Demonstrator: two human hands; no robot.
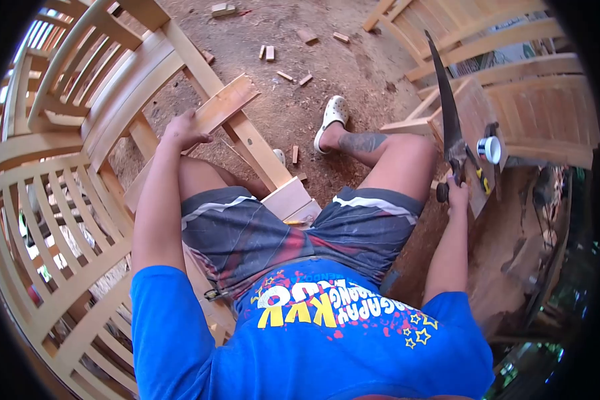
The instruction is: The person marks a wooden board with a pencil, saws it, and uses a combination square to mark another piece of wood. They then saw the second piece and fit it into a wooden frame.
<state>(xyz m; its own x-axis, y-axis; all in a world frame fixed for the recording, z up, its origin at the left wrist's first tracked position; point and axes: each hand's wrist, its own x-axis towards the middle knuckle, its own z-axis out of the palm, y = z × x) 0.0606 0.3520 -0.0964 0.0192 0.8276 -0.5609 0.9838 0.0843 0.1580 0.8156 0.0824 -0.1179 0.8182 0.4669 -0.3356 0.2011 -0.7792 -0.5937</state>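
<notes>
My left hand (184, 131) is closed on the near end of a short wooden board (225, 105). That board lies across a long wooden beam (260, 152), and its far end looks rough and notched. On the right, my right hand (457, 193) grips a handsaw (449, 107) by its handle, the dark blade pointing up and away from me. The saw is apart from the board. Close to the right hand are a white round container (489, 150) and a yellow-and-black tool (481, 180), on a wooden surface.
Slatted wooden furniture (60, 220) stands along the left side. More wooden furniture (540, 110) is at the right. Several wood offcuts (270, 53) lie scattered on the dirt floor (273, 100). The beam runs between my legs, with a pale block (288, 197) at its near end.
</notes>
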